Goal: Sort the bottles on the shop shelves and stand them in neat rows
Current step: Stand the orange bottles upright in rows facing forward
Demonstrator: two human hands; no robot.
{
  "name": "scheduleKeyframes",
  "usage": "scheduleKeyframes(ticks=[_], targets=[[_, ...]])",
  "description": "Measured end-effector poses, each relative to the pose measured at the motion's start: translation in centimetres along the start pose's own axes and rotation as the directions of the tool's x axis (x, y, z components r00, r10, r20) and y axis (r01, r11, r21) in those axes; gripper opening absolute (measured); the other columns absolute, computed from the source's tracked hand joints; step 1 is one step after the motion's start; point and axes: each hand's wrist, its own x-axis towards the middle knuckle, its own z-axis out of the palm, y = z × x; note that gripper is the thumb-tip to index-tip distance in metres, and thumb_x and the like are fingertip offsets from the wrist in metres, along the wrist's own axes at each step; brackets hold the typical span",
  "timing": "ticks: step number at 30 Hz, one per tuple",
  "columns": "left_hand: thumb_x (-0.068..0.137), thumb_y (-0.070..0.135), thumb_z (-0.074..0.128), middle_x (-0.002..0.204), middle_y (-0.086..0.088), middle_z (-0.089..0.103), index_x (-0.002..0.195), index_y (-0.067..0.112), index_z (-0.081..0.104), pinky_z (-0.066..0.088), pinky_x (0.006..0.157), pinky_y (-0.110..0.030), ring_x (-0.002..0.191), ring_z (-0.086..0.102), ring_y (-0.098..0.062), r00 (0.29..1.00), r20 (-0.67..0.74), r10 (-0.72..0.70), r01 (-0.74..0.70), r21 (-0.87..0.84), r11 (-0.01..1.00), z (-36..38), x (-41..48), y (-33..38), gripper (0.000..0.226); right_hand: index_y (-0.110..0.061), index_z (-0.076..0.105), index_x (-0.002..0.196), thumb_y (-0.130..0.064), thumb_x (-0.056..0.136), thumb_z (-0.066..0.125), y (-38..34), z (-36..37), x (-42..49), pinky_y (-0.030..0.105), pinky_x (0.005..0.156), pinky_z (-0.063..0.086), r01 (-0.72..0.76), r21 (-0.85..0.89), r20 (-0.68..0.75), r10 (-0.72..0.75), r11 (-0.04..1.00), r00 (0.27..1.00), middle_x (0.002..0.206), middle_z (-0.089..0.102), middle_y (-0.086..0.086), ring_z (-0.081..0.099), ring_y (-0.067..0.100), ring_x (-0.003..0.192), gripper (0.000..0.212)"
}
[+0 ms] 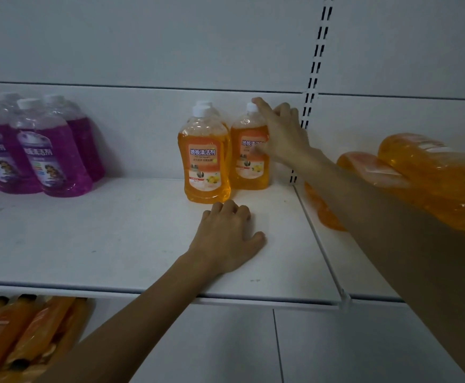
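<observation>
Three orange floor-cleaner bottles with white caps stand at the back right of the white shelf (pixel 115 230). The front orange bottle (pixel 204 161) hides most of a second bottle (pixel 209 104) right behind it. My right hand (pixel 282 131) holds the right orange bottle (pixel 246 164), thumb across its label, index finger over the cap, other fingers round its right side. My left hand (pixel 226 239) rests palm down on the shelf just in front of the front bottle, fingers bent, holding nothing.
Several purple bottles (pixel 51 153) stand in a group at the shelf's left. Orange bottles (pixel 419 172) lie piled on the neighbouring shelf to the right, beyond the slotted upright (pixel 313 78). More orange bottles with dark caps (pixel 18 333) lie on the shelf below, lower left.
</observation>
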Motion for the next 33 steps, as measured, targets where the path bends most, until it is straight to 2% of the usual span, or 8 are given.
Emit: scheduleKeyframes(ticks=[3, 6, 9, 15, 21, 24, 27, 33], targets=[[0.092, 0.049, 0.040, 0.132, -0.004, 0.045, 0.132, 0.016, 0.044, 0.036, 0.102, -0.034, 0.119, 0.039, -0.019, 1.000, 0.017, 0.007, -0.007, 0.000, 1.000, -0.1, -0.2, 0.1, 0.052, -0.031, 0.005, 0.150, -0.029, 0.081, 0.071, 0.0, -0.2, -0.5, 0.039, 0.085, 0.041, -0.011, -0.004, 0.053, 0.011, 1.000, 0.999, 0.132, 0.036, 0.015, 0.038, 0.030, 0.121, 0.096], [0.093, 0.047, 0.042, 0.134, -0.001, 0.046, 0.130, 0.017, 0.046, 0.037, 0.101, -0.032, 0.119, 0.042, -0.017, 1.000, 0.022, 0.007, -0.007, -0.020, 1.000, -0.5, -0.5, 0.1, 0.047, -0.024, -0.002, 0.151, -0.041, 0.084, 0.066, 0.8, -1.4, -1.5, 0.043, 0.095, 0.038, -0.058, 0.053, 0.105, 0.052, 0.997, 0.993, 0.142, 0.031, 0.017, 0.034, 0.032, 0.129, 0.097], [0.093, 0.045, 0.045, 0.135, -0.001, 0.047, 0.128, 0.019, 0.049, 0.037, 0.100, -0.032, 0.121, 0.044, -0.017, 1.000, -0.023, 0.015, -0.017, -0.093, 0.996, -1.3, -0.1, 1.2, 0.043, -0.018, 0.012, 0.151, -0.048, 0.088, 0.057, 2.5, -5.4, -2.4, 0.044, 0.102, 0.033, -0.092, -0.034, 0.107, 0.096, 0.995, 0.990, 0.149, 0.026, 0.018, 0.028, 0.033, 0.136, 0.082], [0.094, 0.042, 0.044, 0.127, -0.005, 0.055, 0.123, 0.015, 0.054, 0.044, 0.093, -0.035, 0.115, 0.050, -0.020, 0.966, -0.211, 0.148, -0.195, -0.219, 0.956, -4.3, 3.3, 7.7, 0.041, -0.007, 0.052, 0.128, -0.045, 0.091, 0.055, 8.4, -14.7, -3.9, 0.039, 0.096, 0.041, -0.238, -0.113, 0.077, 0.248, 0.965, 0.966, 0.132, 0.052, 0.015, 0.049, 0.031, 0.119, 0.053], [0.095, 0.043, 0.041, 0.132, -0.006, 0.051, 0.133, 0.016, 0.047, 0.041, 0.092, -0.033, 0.117, 0.049, -0.021, 0.957, -0.076, 0.279, -0.289, -0.308, 0.907, -4.5, 6.4, 13.2, 0.047, -0.009, 0.053, 0.129, -0.055, 0.088, 0.054, 13.9, -16.6, -7.2, 0.038, 0.085, 0.043, -0.532, -0.029, 0.152, 0.530, 0.846, 0.834, 0.137, 0.049, 0.013, 0.051, 0.029, 0.112, 0.062], [0.094, 0.045, 0.042, 0.126, -0.006, 0.056, 0.132, 0.015, 0.047, 0.045, 0.089, -0.033, 0.110, 0.053, -0.020, 0.964, -0.069, 0.255, -0.259, -0.441, 0.859, -4.3, 7.2, 16.2, 0.049, -0.013, 0.052, 0.128, -0.058, 0.088, 0.051, 15.9, -16.2, -7.9, 0.036, 0.076, 0.043, -0.607, 0.046, 0.272, 0.575, 0.793, 0.772, 0.132, 0.052, 0.011, 0.053, 0.025, 0.102, 0.061], [0.086, 0.065, 0.040, 0.121, -0.008, 0.059, 0.133, 0.016, 0.043, 0.049, 0.091, -0.045, 0.105, 0.056, -0.025, 0.977, -0.069, 0.200, -0.210, -0.442, 0.872, -3.5, 8.0, 18.6, 0.068, -0.017, 0.053, 0.126, -0.062, 0.087, 0.049, 17.3, -16.0, -8.6, 0.035, 0.077, 0.042, -0.650, 0.115, 0.397, 0.565, 0.751, 0.723, 0.124, 0.057, 0.009, 0.055, 0.025, 0.101, 0.060], [0.050, 0.091, 0.018, 0.126, -0.007, 0.057, 0.133, 0.023, 0.046, 0.038, 0.100, -0.052, 0.113, 0.051, -0.030, 1.000, -0.002, -0.031, 0.027, -0.415, 0.909, -2.9, 9.8, 21.8, 0.111, -0.015, 0.056, 0.121, -0.059, 0.084, 0.056, 18.8, -15.4, -8.2, 0.026, 0.057, 0.041, -0.608, 0.260, 0.419, 0.480, 0.750, 0.771, 0.108, 0.061, 0.005, 0.058, 0.016, 0.081, 0.057]])
